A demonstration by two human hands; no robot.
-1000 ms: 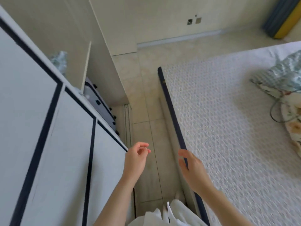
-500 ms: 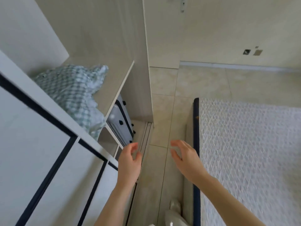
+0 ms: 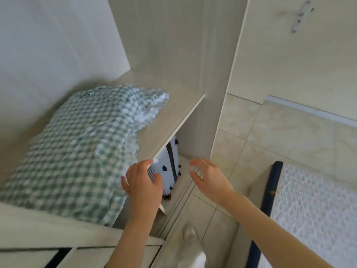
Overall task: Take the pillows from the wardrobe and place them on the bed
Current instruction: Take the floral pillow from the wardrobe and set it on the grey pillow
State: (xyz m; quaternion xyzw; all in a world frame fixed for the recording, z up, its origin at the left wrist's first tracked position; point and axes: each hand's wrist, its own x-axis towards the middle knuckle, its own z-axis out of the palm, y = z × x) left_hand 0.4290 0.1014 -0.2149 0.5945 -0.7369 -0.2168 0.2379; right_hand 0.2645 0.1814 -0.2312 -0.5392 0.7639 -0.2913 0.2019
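Bedroom, open wardrobe (image 3: 173, 45): checked pillow (image 3: 77, 147) on shelf (image 3: 173, 120), left of bed (image 3: 316, 206).
Left hand (image 3: 144, 185) beside the pillow's near-right corner, right hand (image 3: 209, 177) further right; each grip spread, holding nothing. Risks: loose cover slipping from a one-corner pull; pillow dropping onto suitcase (image 3: 169, 167) below. No legible writing or brands.
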